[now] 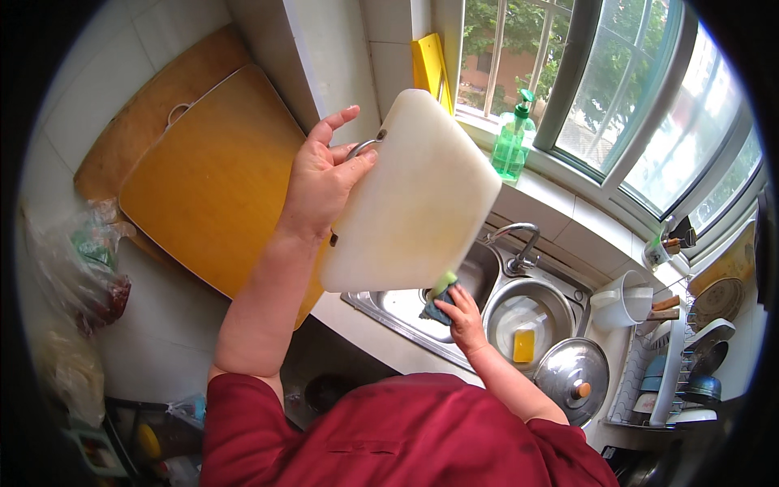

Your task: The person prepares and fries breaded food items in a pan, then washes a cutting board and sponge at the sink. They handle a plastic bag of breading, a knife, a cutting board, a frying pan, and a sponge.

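My left hand (331, 173) grips the metal handle (364, 148) of a white plastic cutting board (420, 201), holding it up and tilted above the counter and sink. The board has faint yellowish stains on its face. In my right hand (465, 319) is a green and dark cleaning cloth or scouring pad (439, 307), touching or very close to the board's lower corner. Beneath it lies the left basin of a stainless steel double sink (395, 299), partly hidden by the board. A yellow sponge (523, 346) rests inside the metal pot or basin (496, 310) on the right.
Larger boards (213, 176) lean at the left wall. A green soap pump bottle (512, 143) stands on the window ledge, behind the faucet (522, 255). To the right are a pot lid (569, 371), a white plastic jug (618, 304) and a dish rack (663, 377) with dishes.
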`<state>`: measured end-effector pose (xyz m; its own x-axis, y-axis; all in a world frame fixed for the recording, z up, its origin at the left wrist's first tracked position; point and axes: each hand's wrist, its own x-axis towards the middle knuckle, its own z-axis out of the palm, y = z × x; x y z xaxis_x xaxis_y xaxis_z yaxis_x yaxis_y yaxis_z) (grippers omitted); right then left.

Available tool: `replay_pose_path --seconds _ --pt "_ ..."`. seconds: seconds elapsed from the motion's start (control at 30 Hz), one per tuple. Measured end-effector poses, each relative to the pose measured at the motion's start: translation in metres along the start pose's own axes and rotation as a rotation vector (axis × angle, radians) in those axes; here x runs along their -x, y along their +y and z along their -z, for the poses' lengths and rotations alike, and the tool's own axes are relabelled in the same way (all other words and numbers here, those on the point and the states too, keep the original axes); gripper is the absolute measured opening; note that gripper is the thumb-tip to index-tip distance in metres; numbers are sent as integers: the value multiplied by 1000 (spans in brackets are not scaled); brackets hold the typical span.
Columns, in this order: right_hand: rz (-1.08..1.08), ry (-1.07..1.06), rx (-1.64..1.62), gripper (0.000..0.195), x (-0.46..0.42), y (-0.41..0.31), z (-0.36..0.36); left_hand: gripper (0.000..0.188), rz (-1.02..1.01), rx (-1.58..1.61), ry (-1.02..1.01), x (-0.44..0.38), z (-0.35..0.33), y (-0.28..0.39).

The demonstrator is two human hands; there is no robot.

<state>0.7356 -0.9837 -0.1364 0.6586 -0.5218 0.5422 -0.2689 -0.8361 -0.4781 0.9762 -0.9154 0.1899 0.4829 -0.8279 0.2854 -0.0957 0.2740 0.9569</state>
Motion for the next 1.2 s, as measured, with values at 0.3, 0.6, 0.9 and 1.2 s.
replay_pose_path --seconds 0.3,0.6,0.9,1.2 --pt "-79 471 -298 39 -144 -17 32 51 -86 -43 88 6 23 32" --pt "-916 331 -1115 37 -94 70 -48 53 -142 -66 139 15 62 65" --pt "-544 28 -2162 39 -134 3 -14 56 -163 104 202 12 85 55" --pt "-1118 -343 -1754 38 16 -4 -38 46 -64 -208 159 7 92 50"
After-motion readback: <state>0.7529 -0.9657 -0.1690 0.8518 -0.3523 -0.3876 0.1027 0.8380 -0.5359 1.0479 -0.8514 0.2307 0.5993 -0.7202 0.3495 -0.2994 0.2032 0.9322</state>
